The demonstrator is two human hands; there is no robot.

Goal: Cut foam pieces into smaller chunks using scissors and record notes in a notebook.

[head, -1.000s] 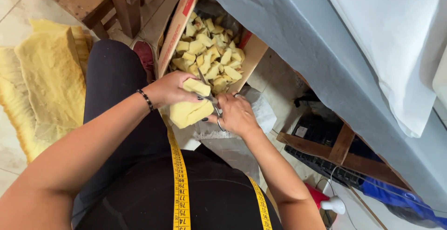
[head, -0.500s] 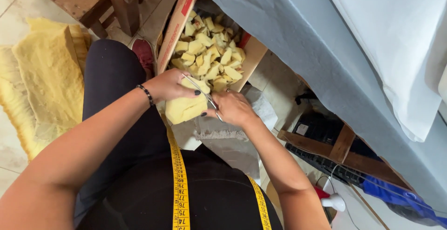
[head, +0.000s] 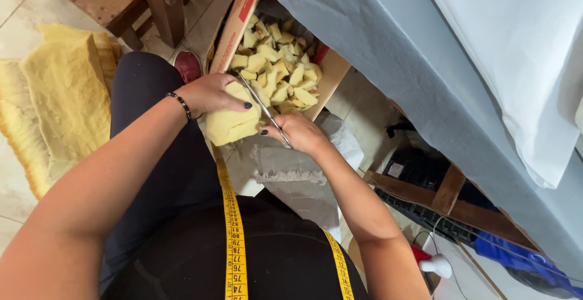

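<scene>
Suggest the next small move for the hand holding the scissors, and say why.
Probably close the scissors to finish the cut: the right hand has the blades across the yellow foam piece that the left hand grips, above the box of cut foam chunks.

Pale yellow foam piece (head: pixel 234 124), silver scissors (head: pixel 261 107), yellow tape measure (head: pixel 234 239)

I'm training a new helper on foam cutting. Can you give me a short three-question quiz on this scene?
1. True or false: the left hand holds the foam block.
2. Which tool is in the right hand: A) knife, B) scissors, C) tape measure?
3. Where do the cut foam pieces lie?

Key: 1. True. 2. B. 3. In the cardboard box.
</scene>
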